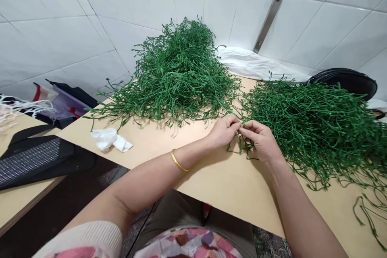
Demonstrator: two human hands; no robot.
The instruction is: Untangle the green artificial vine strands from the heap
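My left hand (225, 130) and my right hand (260, 139) meet above the table, fingertips pinched close together. Both hold a thin green artificial plant stem (240, 145), whose strands dangle below the fingers. The exact grip point is hidden by my fingers. Behind my hands rises a large tangled heap of the same green stems (184, 76). A second heap of green stems (314, 125) lies to the right, close to my right hand. A gold bangle (178, 161) circles my left wrist.
A crumpled white tissue (110, 139) lies on the tan table (193, 177) at left. Loose stems (369, 217) rest at the right edge. White cloth (256, 63) and a black case (344, 80) sit along the tiled wall. Bags (66, 100) stand beyond the table's left corner.
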